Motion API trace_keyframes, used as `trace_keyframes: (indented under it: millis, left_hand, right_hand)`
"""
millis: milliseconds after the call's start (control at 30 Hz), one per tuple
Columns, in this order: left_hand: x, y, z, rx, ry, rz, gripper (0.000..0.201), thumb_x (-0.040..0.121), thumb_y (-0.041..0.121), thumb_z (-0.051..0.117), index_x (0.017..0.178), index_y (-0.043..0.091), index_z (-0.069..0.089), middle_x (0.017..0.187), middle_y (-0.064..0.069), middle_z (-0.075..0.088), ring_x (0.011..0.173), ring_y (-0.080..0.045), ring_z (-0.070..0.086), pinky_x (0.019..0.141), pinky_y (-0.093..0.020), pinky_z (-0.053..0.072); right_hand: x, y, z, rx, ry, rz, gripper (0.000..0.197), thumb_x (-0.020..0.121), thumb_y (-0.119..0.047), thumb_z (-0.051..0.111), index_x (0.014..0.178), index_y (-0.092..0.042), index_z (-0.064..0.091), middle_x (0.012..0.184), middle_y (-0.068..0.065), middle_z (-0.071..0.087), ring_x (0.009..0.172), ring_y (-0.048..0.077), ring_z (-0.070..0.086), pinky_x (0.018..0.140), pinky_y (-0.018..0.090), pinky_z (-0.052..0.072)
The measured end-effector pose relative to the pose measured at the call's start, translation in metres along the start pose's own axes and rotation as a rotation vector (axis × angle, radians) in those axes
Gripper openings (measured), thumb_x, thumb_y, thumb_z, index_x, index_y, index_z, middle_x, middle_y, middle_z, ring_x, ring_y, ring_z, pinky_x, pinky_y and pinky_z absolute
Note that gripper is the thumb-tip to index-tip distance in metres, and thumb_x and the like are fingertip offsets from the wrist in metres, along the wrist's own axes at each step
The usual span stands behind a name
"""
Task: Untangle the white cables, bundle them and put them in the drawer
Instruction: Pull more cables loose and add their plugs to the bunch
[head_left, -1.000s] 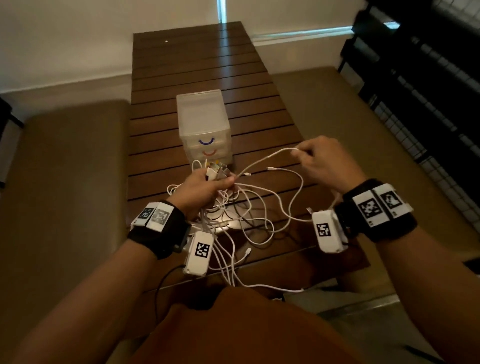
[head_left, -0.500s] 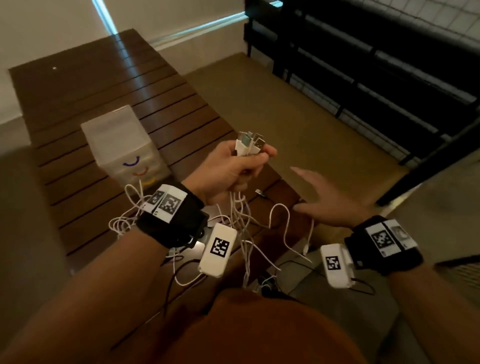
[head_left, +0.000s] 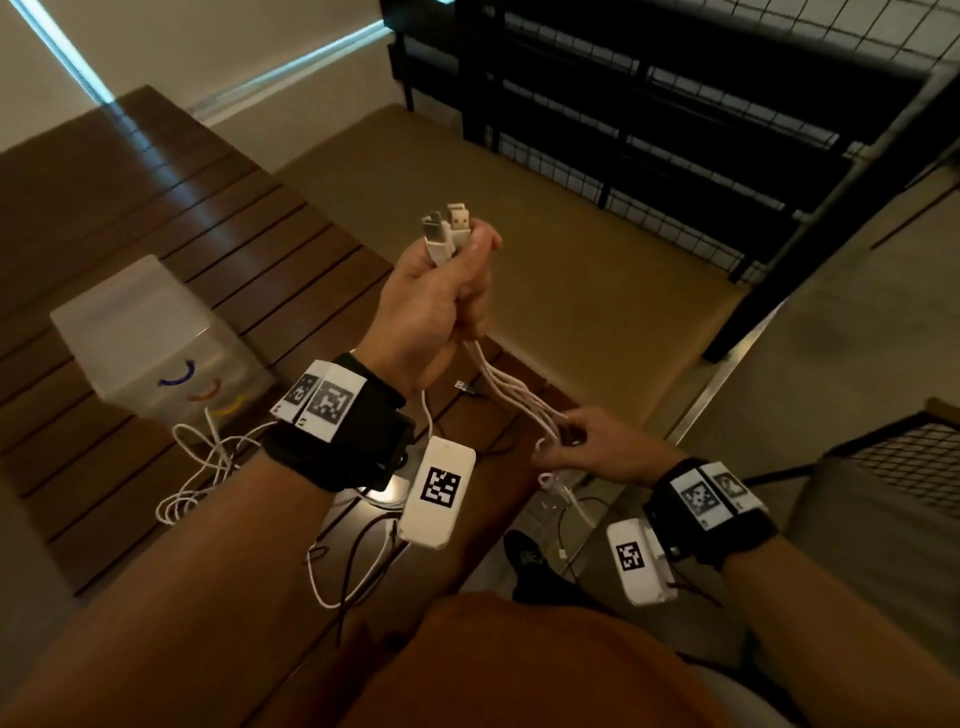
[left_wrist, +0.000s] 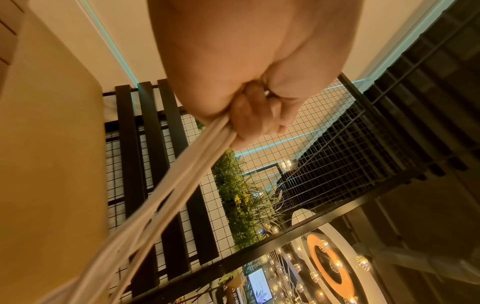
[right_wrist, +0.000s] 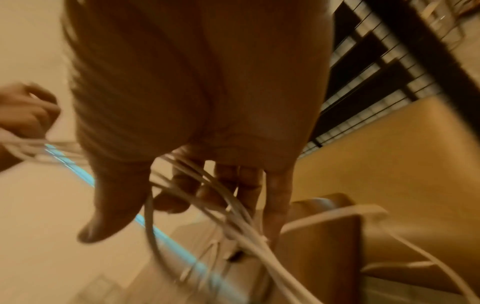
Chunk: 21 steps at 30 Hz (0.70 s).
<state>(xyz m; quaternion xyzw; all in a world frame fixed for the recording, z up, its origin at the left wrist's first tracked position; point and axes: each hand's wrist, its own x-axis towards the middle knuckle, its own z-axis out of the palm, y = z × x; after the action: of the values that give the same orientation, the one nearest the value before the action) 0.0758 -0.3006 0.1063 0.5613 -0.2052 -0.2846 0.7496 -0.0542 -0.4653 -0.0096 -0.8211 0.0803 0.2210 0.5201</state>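
Note:
My left hand (head_left: 441, 296) is raised over the table's right edge and grips several white cables (head_left: 511, 397) in its fist. Their USB plugs (head_left: 448, 228) stick up out of the fist. The strands run taut down and to the right to my right hand (head_left: 589, 447), whose thumb and hooked fingers hold them loosely. The right wrist view, blurred, shows the cables (right_wrist: 233, 209) passing between thumb and fingers. In the left wrist view the strands (left_wrist: 182, 174) leave my fist (left_wrist: 254, 115). More cable loops (head_left: 197, 467) lie beside the translucent drawer unit (head_left: 150, 332), its drawers closed.
The drawer unit stands on a slatted dark wooden table (head_left: 234, 218). A small dark plug (head_left: 461, 385) lies near the table's right edge. A tan bench cushion (head_left: 545, 208) runs along the right. Beyond it stands a black metal grid railing (head_left: 701, 104).
My left hand lifted the plug ends higher and to the right, pulling the strands taut. My right hand, open half a second ago, came in and took the strands below the fist.

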Motion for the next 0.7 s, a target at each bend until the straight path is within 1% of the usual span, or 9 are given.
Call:
trace_keyframes:
  millis: [67,167,267,367,433,467,533,600,700]
  left_hand:
    - [0.009,0.003,0.001,-0.026,0.003,0.02,0.018,0.102,0.019,0.041,0.09,0.016,0.054,0.055,0.009,0.035,0.044,-0.006,0.028,0.043,-0.023,0.024]
    - [0.018,0.0,0.002,-0.039,0.011,0.008,0.02,0.103,0.021,0.038,0.094,0.015,0.056,0.059,0.007,0.042,0.047,-0.006,0.028,0.046,-0.023,0.023]
    - [0.02,-0.011,0.01,-0.002,0.019,-0.059,0.023,0.103,0.024,0.039,0.094,0.015,0.058,0.075,0.002,0.056,0.051,-0.006,0.032,0.05,-0.021,0.029]
    - [0.022,-0.021,0.019,-0.014,0.008,-0.141,0.023,0.102,0.025,0.04,0.088,0.016,0.056,0.079,-0.001,0.058,0.053,-0.006,0.036,0.053,-0.02,0.036]
    - [0.024,-0.027,0.026,-0.078,-0.02,-0.209,0.022,0.102,0.027,0.04,0.086,0.017,0.053,0.072,0.0,0.056,0.055,-0.008,0.041,0.056,-0.022,0.038]
    - [0.025,-0.029,0.03,-0.109,-0.034,-0.235,0.022,0.102,0.028,0.04,0.086,0.017,0.052,0.068,0.0,0.054,0.056,-0.009,0.043,0.057,-0.023,0.04]
    - [0.026,-0.034,0.04,-0.141,-0.043,-0.255,0.022,0.099,0.032,0.043,0.086,0.017,0.051,0.064,0.0,0.053,0.058,-0.011,0.048,0.061,-0.026,0.046]
    - [0.029,-0.038,0.046,-0.142,-0.019,-0.225,0.023,0.09,0.039,0.05,0.087,0.017,0.053,0.066,-0.001,0.056,0.063,-0.014,0.054,0.071,-0.033,0.051]
    - [0.033,-0.037,0.05,-0.137,0.075,-0.206,0.033,0.079,0.047,0.059,0.094,0.019,0.056,0.072,-0.002,0.063,0.075,-0.02,0.063,0.08,-0.043,0.053]
  right_hand:
    - [0.001,0.034,0.002,-0.022,0.075,0.115,0.044,0.086,-0.043,0.067,0.078,0.0,0.063,0.073,0.016,0.06,0.067,0.021,0.056,0.066,0.032,0.045]
    - [-0.001,0.082,0.003,-0.006,0.18,0.266,0.046,0.093,-0.042,0.058,0.085,0.003,0.066,0.085,0.025,0.066,0.08,0.031,0.064,0.073,0.037,0.048]
    - [-0.003,0.105,-0.002,-0.043,0.101,0.358,0.028,0.084,-0.024,0.074,0.106,-0.01,0.065,0.098,0.004,0.068,0.098,0.024,0.064,0.075,0.025,0.048]
    - [0.004,0.094,-0.017,-0.068,0.044,0.382,0.062,0.076,-0.008,0.077,0.129,-0.026,0.051,0.124,-0.006,0.056,0.114,0.02,0.057,0.083,0.031,0.053]
    - [0.005,0.06,-0.034,-0.135,0.146,0.281,0.052,0.084,-0.005,0.065,0.129,-0.027,0.052,0.125,-0.005,0.056,0.112,0.019,0.058,0.083,0.03,0.053]
    - [0.003,0.04,-0.041,-0.145,0.225,0.183,0.046,0.087,-0.006,0.062,0.127,-0.027,0.053,0.127,-0.003,0.058,0.113,0.017,0.059,0.09,0.031,0.053]
    - [-0.007,-0.011,-0.054,0.046,0.32,-0.053,0.046,0.088,-0.002,0.06,0.13,-0.018,0.052,0.13,-0.002,0.058,0.117,0.01,0.057,0.101,0.028,0.047]
    - [-0.013,-0.052,-0.058,0.28,0.228,-0.211,0.055,0.083,0.004,0.065,0.133,-0.01,0.047,0.125,-0.002,0.059,0.112,0.006,0.06,0.098,0.025,0.05]
    - [-0.004,-0.075,-0.059,0.31,0.156,-0.252,0.058,0.081,0.006,0.065,0.133,-0.005,0.041,0.12,0.009,0.062,0.103,0.013,0.065,0.09,0.027,0.055]
